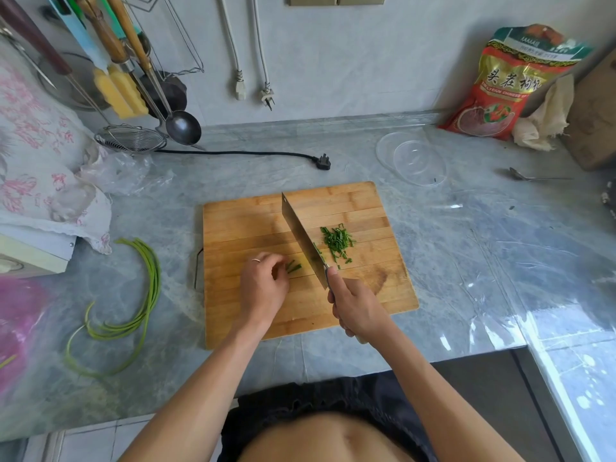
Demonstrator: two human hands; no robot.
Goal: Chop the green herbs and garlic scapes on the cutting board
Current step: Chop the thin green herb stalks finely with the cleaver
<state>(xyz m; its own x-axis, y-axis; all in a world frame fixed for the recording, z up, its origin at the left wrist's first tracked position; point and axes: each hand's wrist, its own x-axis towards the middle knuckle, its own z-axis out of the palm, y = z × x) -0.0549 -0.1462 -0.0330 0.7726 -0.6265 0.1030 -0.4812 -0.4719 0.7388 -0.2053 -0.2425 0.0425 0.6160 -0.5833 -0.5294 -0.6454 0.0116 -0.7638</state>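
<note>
A cutting board [300, 295] of pale jointed wood strips, matt and lightly stained, lies on a grey marbled desk [466, 261] covered in glossy clear film. The cleaver [301, 240] blade is bright brushed metal. Nearby sit a clear plastic lid [411, 158], a shiny printed foil bag [506, 85] and a steel ladle [183, 126].

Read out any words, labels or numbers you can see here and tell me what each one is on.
"头茬枸杞": large yellow characters on the red bag leaning against the wall; the last two are hard to make out.
"CHINESE": part of a small Latin line below those characters; the rest is blurred.
White print on the bag's green top: too small to read.
Nothing else carries text.
</note>
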